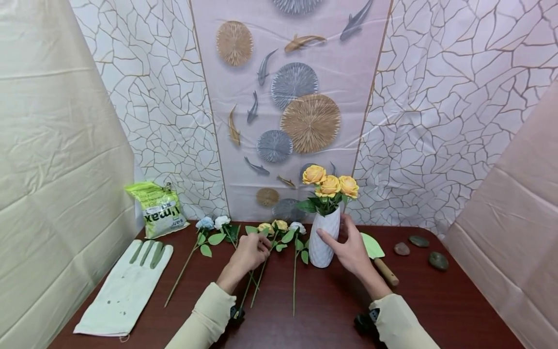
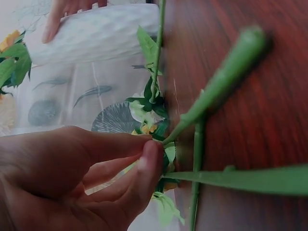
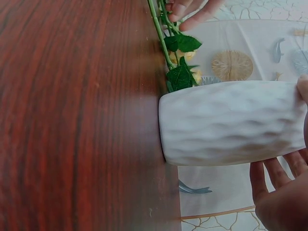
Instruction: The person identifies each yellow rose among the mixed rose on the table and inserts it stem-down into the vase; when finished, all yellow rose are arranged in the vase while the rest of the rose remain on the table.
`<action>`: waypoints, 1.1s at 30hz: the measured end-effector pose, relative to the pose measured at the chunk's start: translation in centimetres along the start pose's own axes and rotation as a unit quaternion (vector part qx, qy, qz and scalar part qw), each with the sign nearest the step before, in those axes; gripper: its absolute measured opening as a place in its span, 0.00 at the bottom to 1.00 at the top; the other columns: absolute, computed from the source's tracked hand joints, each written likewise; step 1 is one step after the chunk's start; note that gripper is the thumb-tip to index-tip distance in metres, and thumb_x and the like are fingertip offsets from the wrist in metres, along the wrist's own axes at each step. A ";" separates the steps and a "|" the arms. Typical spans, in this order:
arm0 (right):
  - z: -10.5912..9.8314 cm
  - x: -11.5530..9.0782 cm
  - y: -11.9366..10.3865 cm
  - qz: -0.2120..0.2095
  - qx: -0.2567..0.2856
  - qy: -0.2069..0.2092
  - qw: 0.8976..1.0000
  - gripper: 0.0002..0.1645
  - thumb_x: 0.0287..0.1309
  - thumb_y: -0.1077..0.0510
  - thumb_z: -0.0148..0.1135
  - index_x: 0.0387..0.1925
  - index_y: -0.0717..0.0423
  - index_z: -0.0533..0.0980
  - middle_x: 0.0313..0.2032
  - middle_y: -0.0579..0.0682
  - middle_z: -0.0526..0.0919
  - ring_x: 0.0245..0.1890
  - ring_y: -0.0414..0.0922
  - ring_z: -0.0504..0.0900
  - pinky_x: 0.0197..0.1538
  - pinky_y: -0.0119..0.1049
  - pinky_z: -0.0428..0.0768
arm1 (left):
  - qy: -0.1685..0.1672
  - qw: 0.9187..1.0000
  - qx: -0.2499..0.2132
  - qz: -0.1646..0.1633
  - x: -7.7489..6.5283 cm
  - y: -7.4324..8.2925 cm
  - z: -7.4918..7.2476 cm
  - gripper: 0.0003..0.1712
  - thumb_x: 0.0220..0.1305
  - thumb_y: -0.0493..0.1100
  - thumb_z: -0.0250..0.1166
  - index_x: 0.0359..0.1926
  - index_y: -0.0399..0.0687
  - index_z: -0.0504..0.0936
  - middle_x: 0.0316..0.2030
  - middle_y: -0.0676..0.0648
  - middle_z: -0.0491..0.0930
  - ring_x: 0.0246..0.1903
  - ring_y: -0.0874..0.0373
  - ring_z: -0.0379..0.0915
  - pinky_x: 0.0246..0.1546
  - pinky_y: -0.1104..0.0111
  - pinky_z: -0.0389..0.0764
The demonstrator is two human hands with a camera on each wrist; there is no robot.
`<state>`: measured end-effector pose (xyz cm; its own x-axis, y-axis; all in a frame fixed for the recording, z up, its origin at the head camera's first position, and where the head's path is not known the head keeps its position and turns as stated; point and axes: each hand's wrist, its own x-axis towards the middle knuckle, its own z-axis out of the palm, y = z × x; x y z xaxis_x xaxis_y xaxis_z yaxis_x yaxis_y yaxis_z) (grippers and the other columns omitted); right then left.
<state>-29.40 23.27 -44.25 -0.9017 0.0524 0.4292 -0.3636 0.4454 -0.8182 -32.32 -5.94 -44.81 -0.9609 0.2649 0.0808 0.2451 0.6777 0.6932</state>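
Note:
Three yellow roses (image 1: pixel 330 186) with dark green leaves stand in a white textured vase (image 1: pixel 323 240), upright on the table. My right hand (image 1: pixel 350 247) grips the vase from its right side, thumb across the front and fingers behind. To the left, my left hand (image 1: pixel 250 252) pinches a thin green stem (image 2: pixel 178 132) between thumb and fingertips, among the stems of two lying yellow roses (image 1: pixel 280 225). Which flower head belongs to that stem is partly hidden by the hand. A pale blue rose (image 1: pixel 298 228) lies between this hand and the vase.
At the left lie a blue rose (image 1: pixel 205 223), a white rose (image 1: pixel 222 222) and a white glove (image 1: pixel 124 291), with a green-and-white bag (image 1: pixel 160 211) behind. Right of the vase are a wooden-handled trowel (image 1: pixel 385 271) and three stones (image 1: pixel 438 261). A patterned cloth (image 1: pixel 287 194) hangs behind.

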 end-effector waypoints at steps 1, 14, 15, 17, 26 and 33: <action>0.0 0.0 0.0 -0.001 0.000 0.000 1.000 0.42 0.59 0.39 0.70 0.69 0.43 0.63 0.56 0.47 0.80 0.55 0.42 0.81 0.50 0.36 0.82 | -0.002 1.000 0.006 0.003 0.0 0.0 0.0 0.13 0.60 0.29 0.65 0.44 0.44 0.87 0.32 0.48 0.87 0.31 0.59 0.81 0.27 0.69 0.77; -0.1 0.0 0.1 0.001 -0.002 0.005 1.000 0.42 0.59 0.39 0.71 0.69 0.43 0.64 0.56 0.47 0.80 0.55 0.41 0.81 0.50 0.34 0.81 | -0.018 1.000 0.007 -0.018 0.0 0.1 0.3 0.15 0.59 0.39 0.74 0.48 0.45 0.86 0.28 0.49 0.86 0.26 0.60 0.81 0.26 0.67 0.81; -0.1 0.0 0.1 0.001 -0.001 0.005 1.000 0.42 0.59 0.39 0.71 0.69 0.43 0.64 0.56 0.47 0.80 0.55 0.41 0.81 0.50 0.34 0.81 | -0.022 1.000 0.003 -0.020 0.0 0.1 0.3 0.15 0.59 0.39 0.74 0.48 0.45 0.86 0.27 0.50 0.86 0.25 0.60 0.81 0.25 0.67 0.80; -0.1 0.0 0.1 0.001 -0.002 0.005 1.000 0.42 0.58 0.39 0.71 0.69 0.43 0.64 0.56 0.46 0.80 0.55 0.41 0.81 0.51 0.35 0.81 | -0.030 0.999 -0.005 -0.020 -0.1 0.0 0.3 0.16 0.59 0.39 0.74 0.49 0.44 0.86 0.25 0.51 0.86 0.23 0.60 0.81 0.25 0.67 0.80; 0.0 0.0 0.1 0.003 -0.005 0.003 1.000 0.43 0.58 0.38 0.70 0.70 0.43 0.63 0.56 0.46 0.80 0.55 0.42 0.80 0.51 0.39 0.81 | -0.053 0.998 -0.033 -0.027 -0.4 -0.1 0.3 0.21 0.57 0.40 0.76 0.51 0.42 0.84 0.21 0.52 0.86 0.22 0.60 0.83 0.26 0.67 0.80; -0.1 0.0 0.1 0.002 -0.003 0.001 1.000 0.42 0.58 0.39 0.71 0.69 0.43 0.63 0.56 0.47 0.80 0.55 0.43 0.81 0.51 0.37 0.82 | -0.050 0.995 -0.086 -0.008 -0.4 0.4 -0.5 0.19 0.59 0.43 0.75 0.51 0.42 0.84 0.23 0.52 0.87 0.24 0.59 0.85 0.28 0.67 0.81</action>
<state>-29.40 23.38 -44.30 -0.9027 0.0563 0.4266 -0.3582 0.4510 -0.8175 -31.85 -6.08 -44.22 -0.9447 0.3279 0.0032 0.1959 0.5565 0.8074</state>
